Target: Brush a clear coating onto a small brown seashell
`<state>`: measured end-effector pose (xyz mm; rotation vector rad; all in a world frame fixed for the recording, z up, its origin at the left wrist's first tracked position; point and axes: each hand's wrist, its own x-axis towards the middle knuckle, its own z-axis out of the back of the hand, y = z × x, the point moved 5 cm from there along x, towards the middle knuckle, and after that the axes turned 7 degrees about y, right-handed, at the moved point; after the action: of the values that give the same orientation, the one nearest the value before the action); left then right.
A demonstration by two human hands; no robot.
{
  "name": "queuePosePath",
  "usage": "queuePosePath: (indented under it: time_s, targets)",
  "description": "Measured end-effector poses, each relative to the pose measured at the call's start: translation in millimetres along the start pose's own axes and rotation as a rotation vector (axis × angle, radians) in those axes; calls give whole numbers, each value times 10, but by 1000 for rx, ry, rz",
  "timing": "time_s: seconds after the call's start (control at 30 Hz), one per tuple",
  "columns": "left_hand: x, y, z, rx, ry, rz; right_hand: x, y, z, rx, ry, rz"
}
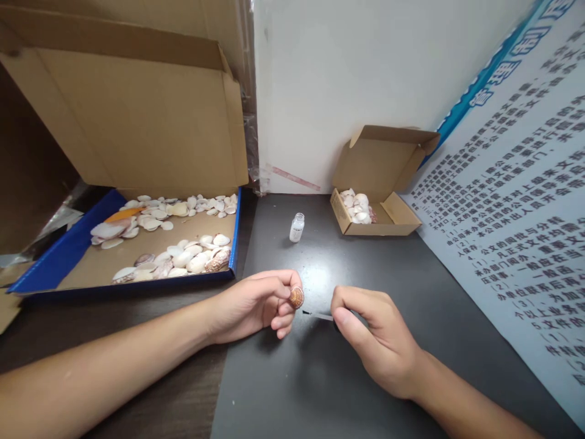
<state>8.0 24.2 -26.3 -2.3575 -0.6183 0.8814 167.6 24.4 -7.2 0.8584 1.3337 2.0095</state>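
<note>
Just below the middle of the frame, my left hand [256, 305] has its grip clamped on a small brown-speckled shell [297, 297]. The shell is pinched at the fingertips, with thumb and forefinger over its top and the other fingers curled beneath. It sticks out past the fingertips toward the right, its ribbed face turned up to the camera, above the dark table [320, 384].

To the right of it, my right hand [372, 335] has its grip closed on a thin brush [319, 315], held between thumb and forefinger. The brush lies nearly level and points left. Its dark tip is just beside the shell's lower edge, and I cannot tell whether the two touch.

Above the hands, near the centre of the frame, a small clear bottle [297, 227] stands upright on the table, well apart from both hands. Right of the bottle is a small open cardboard box [402, 213] with pale shells in its left end. At the left of the frame is a large blue-edged tray [68, 250] with many more shells scattered in it and a cardboard lid standing up behind. A printed poster [525, 201] fills the right side.
</note>
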Motion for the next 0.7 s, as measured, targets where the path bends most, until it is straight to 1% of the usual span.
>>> queuePosePath:
  time_s: [0.07,0.17,0.27,0.7]
  targets:
    - [-1,2,1,3,1,1,2,8,8,3,-15,13]
    - [-2,5,3,-6,-3,1,-1,28,6,8,-1,38]
    - [-3,7,4,-12,-10,3,-4,24,1,-4,19,21]
    - [-2,3,4,-5,-17,3,-17,0,-15,-5,20,-3]
